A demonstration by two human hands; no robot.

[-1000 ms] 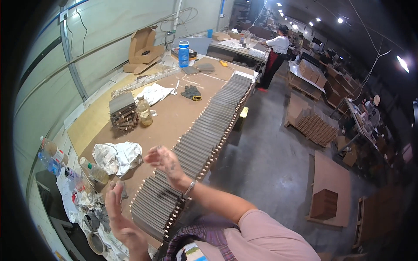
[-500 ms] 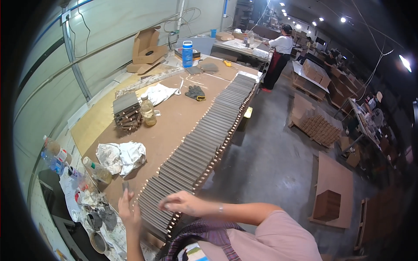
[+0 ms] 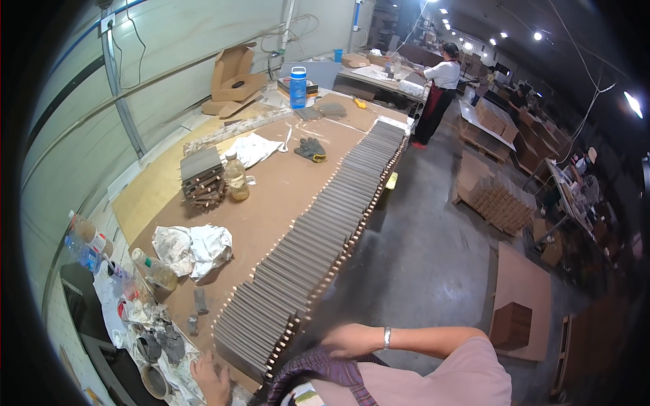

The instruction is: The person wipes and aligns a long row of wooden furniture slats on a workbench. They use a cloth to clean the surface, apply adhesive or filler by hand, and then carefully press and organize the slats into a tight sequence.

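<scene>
A long row of grey-brown slats with pale round pegs at both ends runs along the table's right edge. My left hand is at the near edge, beside the row's near end, with its fingers apart and nothing seen in them. Over the purple patterned cloth at my waist is my right hand, right of the slats. Its fingers are mostly hidden against the cloth. Left of the row lie a small grey block and a smaller grey piece.
Crumpled white cloth, a bottle of yellowish liquid, a slat stack and a dark glove lie on the brown table. Dirty cups and bottles line the left edge. A person stands at a farther table; cardboard stacks are right.
My left hand has drawn back from the small grey blocks to the near edge. My right hand has left the slats and moved right, down to the cloth at my waist.
</scene>
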